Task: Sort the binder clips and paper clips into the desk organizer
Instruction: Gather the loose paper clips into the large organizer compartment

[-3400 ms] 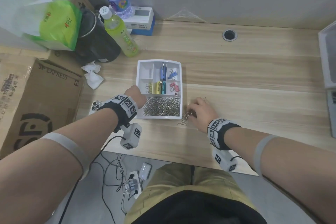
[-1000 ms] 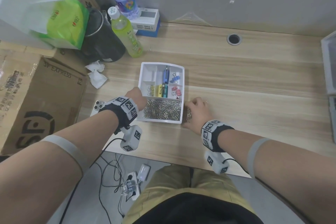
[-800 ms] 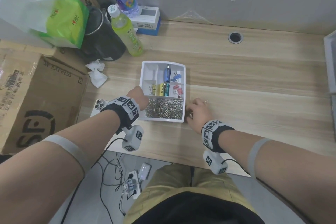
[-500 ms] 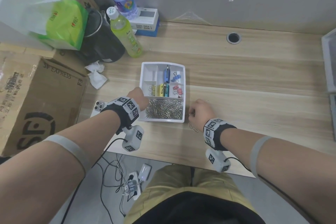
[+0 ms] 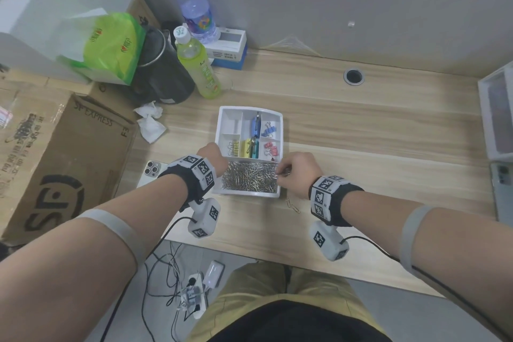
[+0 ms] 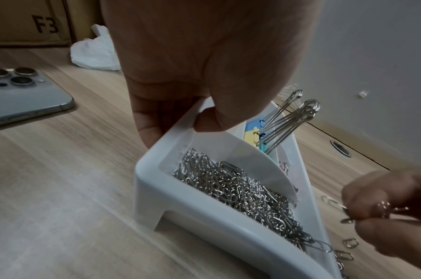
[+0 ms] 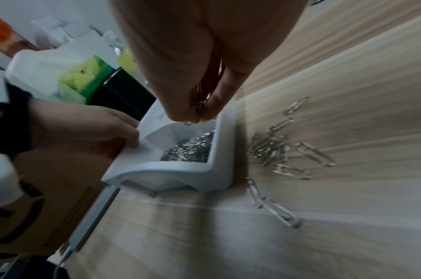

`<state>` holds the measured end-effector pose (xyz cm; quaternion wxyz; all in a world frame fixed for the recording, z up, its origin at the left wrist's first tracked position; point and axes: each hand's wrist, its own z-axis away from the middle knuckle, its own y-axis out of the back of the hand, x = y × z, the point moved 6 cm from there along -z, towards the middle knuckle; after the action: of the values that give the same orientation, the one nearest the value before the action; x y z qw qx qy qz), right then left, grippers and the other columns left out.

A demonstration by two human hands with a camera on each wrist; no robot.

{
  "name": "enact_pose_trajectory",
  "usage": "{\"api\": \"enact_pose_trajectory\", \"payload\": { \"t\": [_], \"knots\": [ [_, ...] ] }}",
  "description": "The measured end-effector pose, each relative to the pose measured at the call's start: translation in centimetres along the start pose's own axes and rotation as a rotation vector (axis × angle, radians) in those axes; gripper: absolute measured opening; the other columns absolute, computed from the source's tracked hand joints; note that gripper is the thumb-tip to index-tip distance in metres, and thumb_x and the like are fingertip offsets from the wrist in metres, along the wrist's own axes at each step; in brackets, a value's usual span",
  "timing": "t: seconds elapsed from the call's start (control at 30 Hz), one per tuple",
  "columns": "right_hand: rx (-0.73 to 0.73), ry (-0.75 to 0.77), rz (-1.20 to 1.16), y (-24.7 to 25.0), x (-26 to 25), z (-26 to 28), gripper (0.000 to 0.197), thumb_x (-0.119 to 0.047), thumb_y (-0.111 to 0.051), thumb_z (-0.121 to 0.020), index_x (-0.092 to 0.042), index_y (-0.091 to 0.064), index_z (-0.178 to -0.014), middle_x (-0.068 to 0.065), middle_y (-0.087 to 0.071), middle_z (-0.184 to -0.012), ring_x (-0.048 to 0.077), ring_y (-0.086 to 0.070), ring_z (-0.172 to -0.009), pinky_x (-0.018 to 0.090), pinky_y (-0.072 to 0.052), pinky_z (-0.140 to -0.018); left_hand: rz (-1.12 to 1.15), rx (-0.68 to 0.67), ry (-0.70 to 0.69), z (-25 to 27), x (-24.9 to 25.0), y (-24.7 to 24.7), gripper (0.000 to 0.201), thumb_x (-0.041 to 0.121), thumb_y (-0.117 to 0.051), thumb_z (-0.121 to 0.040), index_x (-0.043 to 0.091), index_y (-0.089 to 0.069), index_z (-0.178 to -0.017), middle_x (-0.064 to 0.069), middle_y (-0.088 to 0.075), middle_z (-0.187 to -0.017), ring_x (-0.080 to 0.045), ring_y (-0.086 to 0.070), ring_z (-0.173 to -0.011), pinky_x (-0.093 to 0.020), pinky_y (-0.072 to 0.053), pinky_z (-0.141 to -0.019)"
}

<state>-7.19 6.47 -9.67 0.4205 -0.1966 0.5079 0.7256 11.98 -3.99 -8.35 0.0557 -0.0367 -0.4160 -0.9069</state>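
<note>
The desk organizer (image 5: 279, 130) sits on the wooden desk (image 5: 374, 130), and its wide front compartment, the one nearest the person, is heaped with silver paper clips (image 5: 248, 177). The smaller compartments behind that one hold binder clips (image 5: 270, 148) in yellow, blue, teal and pink. The right hand (image 5: 298, 172) hovers over the right end of the front compartment, its fingertips (image 7: 204, 111) pinched together on a small bunch of paper clips (image 7: 198, 102), so the step in hand looks like dropping that bunch onto the heap. The left hand (image 5: 212, 157) steadies the organizer at its left wall, thumb and fingers clamped on the rim beside the front divider. Just outside the organizer's right wall, more loose paper clips (image 7: 278, 149) lie scattered on the desk, and a short chain of linked clips (image 5: 293, 204) lies off its front right corner. The next move probably calls for the right fingers to part low over the heap so nothing bounces out, then a return to the right of the organizer for the scattered ones. Left of the organizer lies a phone (image 5: 151, 172); behind it to the left are crumpled tissues (image 5: 150, 122).
</note>
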Motion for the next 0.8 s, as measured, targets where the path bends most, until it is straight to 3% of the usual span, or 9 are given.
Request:
{"api": "enact_pose_trajectory", "payload": {
  "t": [0.17, 0.3, 0.37, 0.43, 0.57, 0.7, 0.8],
  "knots": [
    [-0.101, 0.139, 0.02, -2.9, -3.6, -0.3, 0.011, -0.013, -0.072, -0.083, -0.014, -0.075, -0.094, 0.0, -0.071, -0.103, 0.012, -0.063, -0.091, 0.027, -0.052, -0.089, 0.006, -0.003, -0.006, 0.0, -0.1, 0.0, 0.006, 0.009, -0.048, -0.095, 0.005, -0.046, -0.099, -0.003, -0.045, -0.072, -0.015, -0.044, -0.057, -0.023, -0.038, -0.046],
    [-0.171, 0.219, 0.101, -4.0, -4.3, -0.4, 0.023, -0.007, -0.064, -0.087, -0.013, -0.073, -0.108, 0.002, -0.068, -0.119, 0.019, -0.063, -0.108, 0.035, -0.048, -0.101, 0.013, -0.01, -0.012, -0.2, -0.3, -0.1, 0.012, 0.011, -0.048, -0.094, 0.005, -0.048, -0.104, -0.004, -0.048, -0.076, -0.018, -0.049, -0.062, -0.026, -0.043, -0.049],
    [-0.162, 0.243, 0.103, -3.5, -4.3, -0.2, 0.028, -0.001, -0.057, -0.089, -0.012, -0.072, -0.11, 0.004, -0.068, -0.12, 0.019, -0.062, -0.11, 0.033, -0.043, -0.106, 0.017, -0.012, -0.015, -0.2, -0.3, -0.1, 0.012, 0.011, -0.048, -0.094, 0.004, -0.048, -0.104, -0.004, -0.048, -0.076, -0.017, -0.049, -0.061, -0.027, -0.044, -0.05],
    [-0.117, 0.255, 0.098, -2.5, -4.1, 0.0, 0.029, -0.002, -0.053, -0.09, -0.012, -0.072, -0.109, 0.004, -0.07, -0.114, 0.018, -0.064, -0.103, 0.033, -0.046, -0.101, 0.018, -0.015, -0.018, -0.2, -0.2, -0.1, 0.011, 0.01, -0.048, -0.095, 0.004, -0.048, -0.104, -0.004, -0.048, -0.076, -0.016, -0.048, -0.06, -0.026, -0.043, -0.05],
    [-0.004, 0.169, 0.226, 0.4, -0.8, -0.2, 0.027, -0.007, -0.051, -0.087, -0.018, -0.067, -0.106, -0.003, -0.06, -0.104, 0.018, -0.059, -0.093, 0.031, -0.05, -0.085, 0.016, -0.02, -0.021, -0.3, -0.3, 0.0, 0.006, 0.009, -0.048, -0.094, 0.004, -0.048, -0.097, -0.005, -0.048, -0.074, -0.017, -0.047, -0.057, -0.026, -0.041, -0.048],
    [-0.055, -0.095, 0.424, 3.0, 4.6, -0.6, 0.044, -0.002, -0.057, -0.081, -0.016, -0.057, -0.123, 0.003, -0.052, -0.12, 0.025, -0.049, -0.115, 0.034, -0.044, -0.095, -0.007, 0.002, -0.018, -0.4, -0.7, 0.2, 0.004, 0.009, -0.049, -0.092, 0.006, -0.047, -0.091, -0.005, -0.048, -0.074, -0.017, -0.045, -0.058, -0.026, -0.04, -0.051],
    [-0.1, -0.092, 0.44, 2.8, 6.5, -0.3, 0.04, -0.008, -0.058, -0.08, -0.011, -0.058, -0.12, 0.008, -0.05, -0.118, 0.03, -0.046, -0.113, 0.033, -0.041, -0.093, -0.028, 0.009, -0.017, -0.5, -0.9, 0.3, 0.006, 0.012, -0.05, -0.093, 0.007, -0.048, -0.091, -0.004, -0.047, -0.073, -0.021, -0.048, -0.067, -0.028, -0.04, -0.055]
  ]
}}
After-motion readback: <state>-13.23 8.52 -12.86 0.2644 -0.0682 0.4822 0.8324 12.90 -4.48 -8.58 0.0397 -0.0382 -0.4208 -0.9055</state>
